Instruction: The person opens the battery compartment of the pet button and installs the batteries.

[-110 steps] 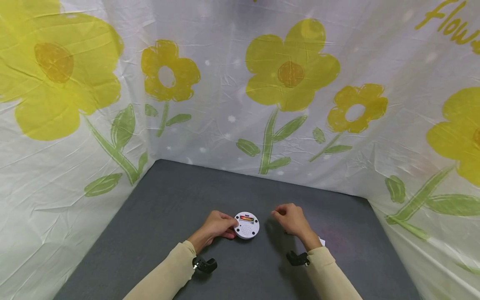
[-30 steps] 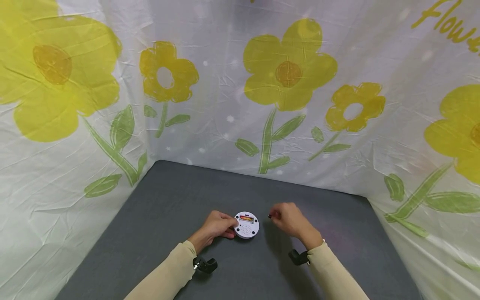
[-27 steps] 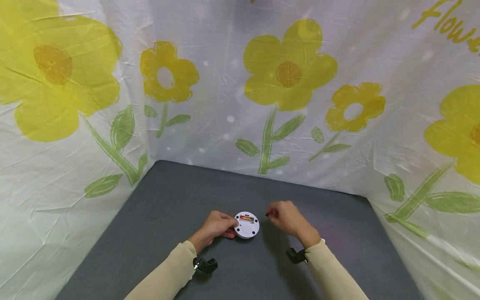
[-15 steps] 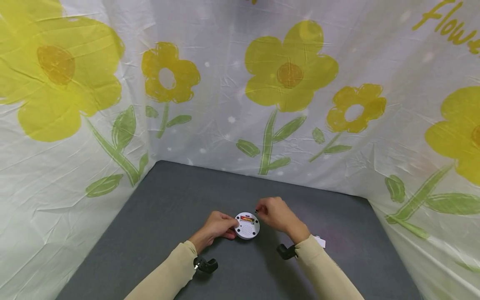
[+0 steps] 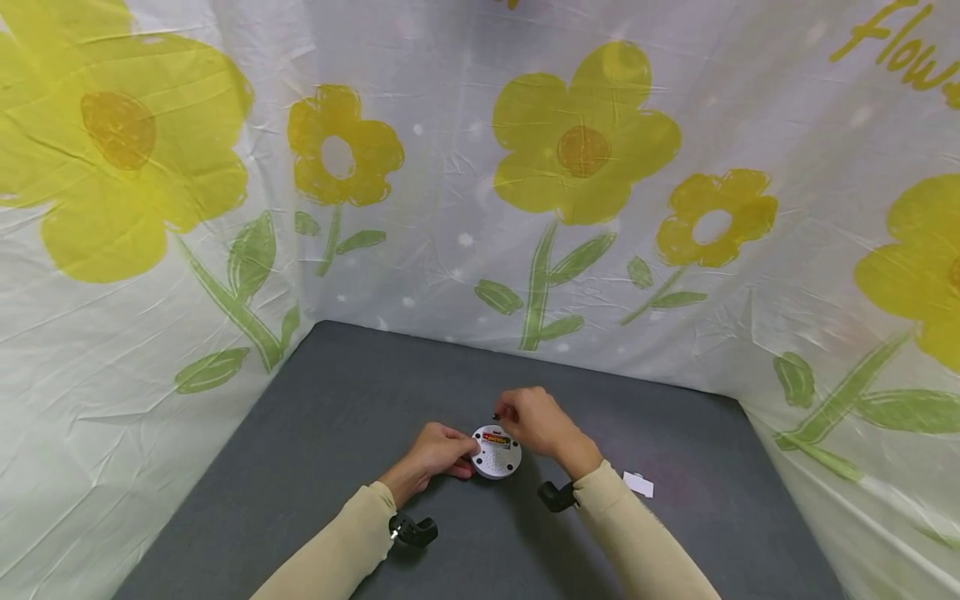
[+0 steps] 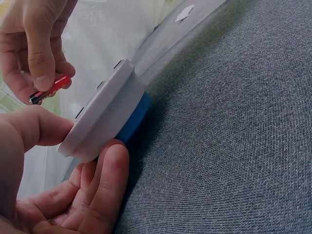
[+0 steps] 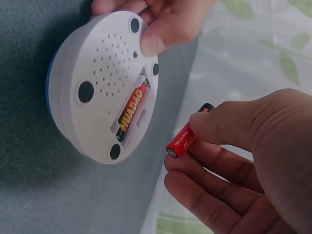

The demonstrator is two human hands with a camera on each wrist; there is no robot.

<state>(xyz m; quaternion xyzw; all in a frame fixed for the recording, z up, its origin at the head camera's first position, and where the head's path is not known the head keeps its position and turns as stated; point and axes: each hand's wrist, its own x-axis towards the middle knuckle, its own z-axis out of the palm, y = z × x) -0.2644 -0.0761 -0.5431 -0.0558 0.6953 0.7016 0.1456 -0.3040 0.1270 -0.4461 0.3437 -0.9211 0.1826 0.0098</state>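
Observation:
My left hand (image 5: 437, 452) grips the left side of a round white device (image 5: 496, 458), thumb on its upturned face and fingers underneath. The left wrist view shows a blue part (image 6: 134, 117) on its underside. In the right wrist view one battery (image 7: 130, 109) lies in the uncovered slot, and small holes and dark round pads dot the face. My right hand (image 5: 536, 421) pinches a second, red and black battery (image 7: 181, 140) between thumb and fingers. It is held just off the device's face, near the slot, apart from it.
On the dark grey table (image 5: 375, 375), a small white flat piece with a tab (image 5: 638, 484) lies to the right, beyond my right forearm. A white cloth with yellow flowers (image 5: 585, 150) hangs behind and along the sides.
My right hand has moved left from the table's right side to the device, carrying the battery. The white flat piece now shows fully. My left hand and the device stay put.

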